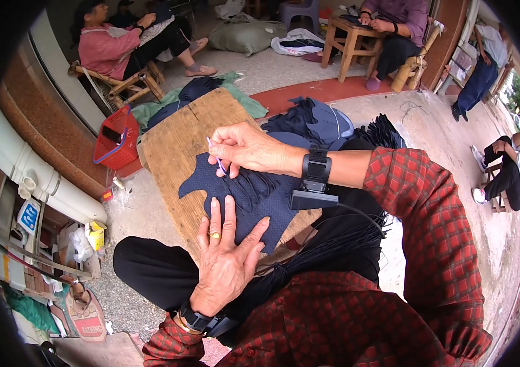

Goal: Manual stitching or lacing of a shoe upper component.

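A dark navy shaped fabric piece [214,180] lies on a worn wooden board [177,144] across my lap. My left hand [223,257] lies flat on the near part of the fabric, fingers spread, a ring on one finger. My right hand [244,147] reaches across from the right and pinches a thin pale purple stick [215,156] whose tip touches the fabric's upper edge. Both wrists carry black bands. A bundle of dark cords [333,241] drapes over my lap to the right of the board.
A heap of dark blue fabric pieces [315,122] lies beyond the board. A red plastic basket [116,140] stands at the left by a white pipe [33,177]. Several people sit on wooden stools and chairs at the back and right.
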